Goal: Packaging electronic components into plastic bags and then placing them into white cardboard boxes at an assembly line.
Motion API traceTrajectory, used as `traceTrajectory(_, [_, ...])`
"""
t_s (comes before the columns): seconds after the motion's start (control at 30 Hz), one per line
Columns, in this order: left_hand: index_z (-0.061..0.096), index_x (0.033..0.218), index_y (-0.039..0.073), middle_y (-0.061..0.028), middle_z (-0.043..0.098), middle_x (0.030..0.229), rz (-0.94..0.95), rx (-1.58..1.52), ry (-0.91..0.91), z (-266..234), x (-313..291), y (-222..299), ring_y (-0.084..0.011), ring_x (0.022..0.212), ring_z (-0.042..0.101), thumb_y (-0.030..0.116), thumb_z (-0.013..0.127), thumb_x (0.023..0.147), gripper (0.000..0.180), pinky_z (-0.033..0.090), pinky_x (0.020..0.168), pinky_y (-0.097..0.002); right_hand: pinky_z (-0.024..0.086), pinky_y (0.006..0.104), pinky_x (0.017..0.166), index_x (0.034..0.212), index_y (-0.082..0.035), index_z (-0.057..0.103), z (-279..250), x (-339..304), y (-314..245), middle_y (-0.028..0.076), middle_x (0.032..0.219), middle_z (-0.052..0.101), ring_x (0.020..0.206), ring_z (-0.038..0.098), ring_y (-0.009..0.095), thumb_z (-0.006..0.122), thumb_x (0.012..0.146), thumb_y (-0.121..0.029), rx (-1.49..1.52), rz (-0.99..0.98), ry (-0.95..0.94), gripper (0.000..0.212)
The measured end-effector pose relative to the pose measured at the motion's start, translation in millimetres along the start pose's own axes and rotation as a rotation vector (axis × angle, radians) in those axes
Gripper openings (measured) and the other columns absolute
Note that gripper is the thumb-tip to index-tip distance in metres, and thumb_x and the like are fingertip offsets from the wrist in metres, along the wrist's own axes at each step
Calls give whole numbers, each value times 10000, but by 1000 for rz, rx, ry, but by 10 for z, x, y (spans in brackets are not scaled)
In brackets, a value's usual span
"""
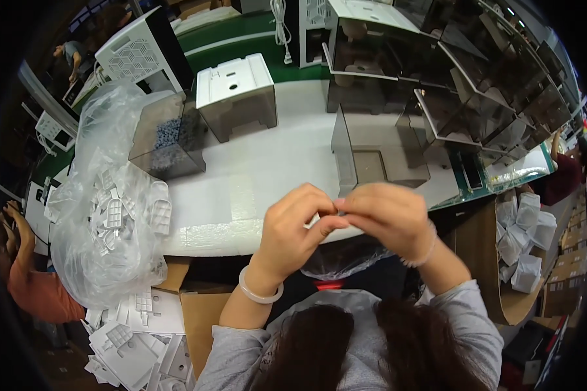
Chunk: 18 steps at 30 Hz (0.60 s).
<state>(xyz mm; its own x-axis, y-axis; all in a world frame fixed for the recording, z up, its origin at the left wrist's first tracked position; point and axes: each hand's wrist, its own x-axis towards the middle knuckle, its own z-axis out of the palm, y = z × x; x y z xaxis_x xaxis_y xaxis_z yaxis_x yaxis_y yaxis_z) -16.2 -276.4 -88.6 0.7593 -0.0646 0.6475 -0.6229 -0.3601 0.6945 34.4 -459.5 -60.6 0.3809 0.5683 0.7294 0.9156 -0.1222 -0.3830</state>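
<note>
My left hand (295, 226) and my right hand (392, 218) meet over the near edge of the white work table (254, 189). Thumb and fingers of both are pinched together at one spot, around something too small or too hidden to make out. Beyond my right hand stands a smoky see-through plastic bin (346, 146). A similar bin (169, 156) at the left holds many small blue-grey parts (167, 133). Beside it, another smoky bin (244, 117) is topped by a white panel (233, 83) with a round hole.
A clear plastic bag (85, 215) of white grid-like plastic parts (114, 212) covers the table's left end. White panels (130, 358) fill a carton below. Stacked smoky bins (476, 85) rise at right, above a carton with white wrapped bundles (527, 274). Another person's arm (23, 238) shows far left.
</note>
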Motion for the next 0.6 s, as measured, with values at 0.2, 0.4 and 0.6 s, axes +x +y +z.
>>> traceTrajectory(0.2, [568, 793, 2, -39, 540, 749, -359, -214, 392, -41, -342, -624, -91, 647, 430, 218, 409, 997, 337, 367, 611, -220, 565, 254, 708, 931, 39, 592, -518, 279, 647, 98, 839, 671, 774, 672, 154, 603, 843, 35, 298, 733, -126, 89])
traceTrajectory(0.4, [573, 769, -7, -25, 560, 707, -529, -4, 388, 136, -549, -843, -83, 669, 487, 181, 465, 977, 300, 399, 609, -228, 532, 248, 670, 861, 32, 584, -412, 356, 1230, 93, 789, 666, 776, 664, 132, 653, 771, 3, 124, 902, -602, 117])
traceTrajectory(0.6, [584, 770, -19, -78, 579, 685, -524, -57, 403, 230, -484, -772, -145, 635, 534, 145, 488, 950, 262, 421, 592, -273, 506, 301, 731, 829, 21, 650, -361, 51, 1550, 106, 797, 679, 748, 647, 192, 695, 720, -47, -261, 587, -725, 137])
